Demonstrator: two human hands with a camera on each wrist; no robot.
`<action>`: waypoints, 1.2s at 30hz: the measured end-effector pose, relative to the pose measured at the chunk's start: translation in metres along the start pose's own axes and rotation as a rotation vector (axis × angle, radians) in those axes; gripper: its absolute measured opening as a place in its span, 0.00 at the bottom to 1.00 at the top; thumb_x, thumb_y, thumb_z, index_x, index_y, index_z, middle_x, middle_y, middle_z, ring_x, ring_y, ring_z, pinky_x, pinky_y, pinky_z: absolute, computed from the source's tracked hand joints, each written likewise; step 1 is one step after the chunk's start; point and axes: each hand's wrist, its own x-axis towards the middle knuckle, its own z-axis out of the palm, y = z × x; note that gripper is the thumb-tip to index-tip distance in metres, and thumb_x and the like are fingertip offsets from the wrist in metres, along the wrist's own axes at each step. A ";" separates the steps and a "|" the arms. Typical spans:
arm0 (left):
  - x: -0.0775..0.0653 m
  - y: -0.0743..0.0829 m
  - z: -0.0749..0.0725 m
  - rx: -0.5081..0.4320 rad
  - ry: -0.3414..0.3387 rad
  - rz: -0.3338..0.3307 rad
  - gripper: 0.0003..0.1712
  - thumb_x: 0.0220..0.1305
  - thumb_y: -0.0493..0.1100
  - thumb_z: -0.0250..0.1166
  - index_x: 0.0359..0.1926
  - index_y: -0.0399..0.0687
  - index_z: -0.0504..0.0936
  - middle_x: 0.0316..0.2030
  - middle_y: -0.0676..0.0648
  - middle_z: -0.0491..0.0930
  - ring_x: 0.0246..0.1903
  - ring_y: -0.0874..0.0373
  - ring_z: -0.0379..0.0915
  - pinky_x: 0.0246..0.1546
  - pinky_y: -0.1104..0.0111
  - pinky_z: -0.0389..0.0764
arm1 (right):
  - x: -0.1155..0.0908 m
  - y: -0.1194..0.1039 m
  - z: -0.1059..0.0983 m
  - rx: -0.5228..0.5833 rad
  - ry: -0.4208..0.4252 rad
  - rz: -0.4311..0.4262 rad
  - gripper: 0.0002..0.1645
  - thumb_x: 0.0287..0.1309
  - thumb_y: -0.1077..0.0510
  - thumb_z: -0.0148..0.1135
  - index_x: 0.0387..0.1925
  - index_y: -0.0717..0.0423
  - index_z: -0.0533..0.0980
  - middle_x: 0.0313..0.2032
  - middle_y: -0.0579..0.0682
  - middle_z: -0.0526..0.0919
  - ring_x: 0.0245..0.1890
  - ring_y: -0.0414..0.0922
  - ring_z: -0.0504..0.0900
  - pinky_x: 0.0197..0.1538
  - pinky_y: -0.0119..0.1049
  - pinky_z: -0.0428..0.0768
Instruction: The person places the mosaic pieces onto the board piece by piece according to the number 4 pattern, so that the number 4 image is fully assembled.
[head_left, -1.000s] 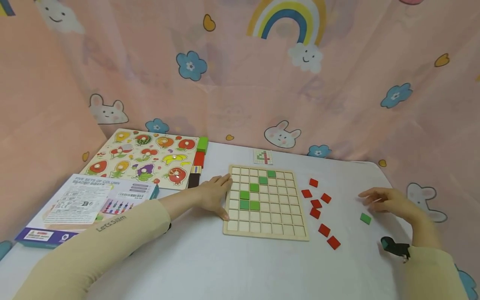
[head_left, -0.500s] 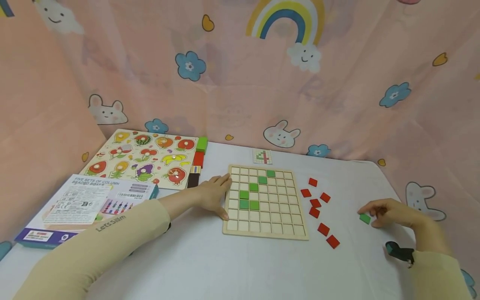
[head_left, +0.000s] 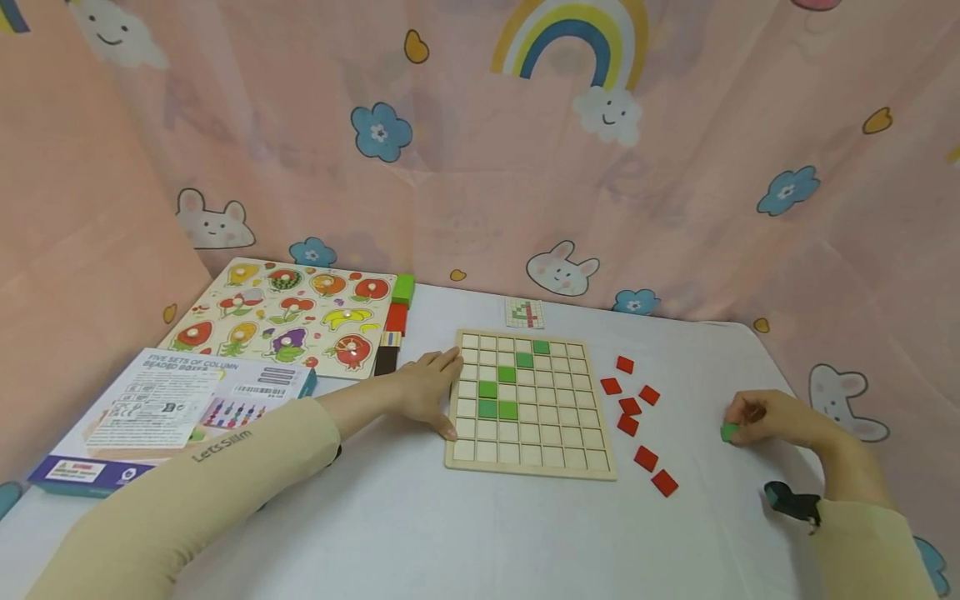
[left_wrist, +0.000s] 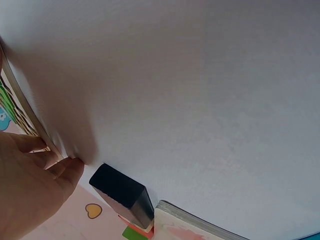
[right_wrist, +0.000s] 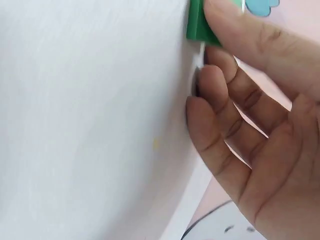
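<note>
A wooden grid board (head_left: 532,463) lies on the white table, with several green tiles (head_left: 507,410) set in its squares. My left hand (head_left: 423,390) rests along the board's left edge, fingertips and thumb spread against it. The left wrist view shows those fingers (left_wrist: 70,170) extended at the board's rim. Off to the right, my right hand (head_left: 776,417) pinches a green square tile (head_left: 729,432) between thumb and fingers. Up close in the right wrist view, the thumb covers part of this tile (right_wrist: 200,25), and the other fingers curl below it.
Several red tiles (head_left: 646,457) lie scattered between the board and my right hand. A small pattern card (head_left: 525,314) sits behind the board. To the left are a fruit puzzle board (head_left: 255,317), a boxed toy (head_left: 161,400) and coloured blocks (head_left: 397,319). A printed curtain hangs behind.
My right hand came down to the loose green tile, closed thumb and fingers on it, and now pinches it. My left hand stays against the board's edge.
</note>
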 end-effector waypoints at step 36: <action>-0.001 0.002 0.000 -0.003 0.004 -0.005 0.70 0.48 0.68 0.73 0.78 0.39 0.45 0.80 0.39 0.38 0.78 0.37 0.40 0.72 0.39 0.57 | 0.091 -0.219 0.100 0.114 -0.006 -0.322 0.07 0.57 0.61 0.69 0.38 0.50 0.85 0.39 0.49 0.88 0.36 0.41 0.80 0.42 0.28 0.80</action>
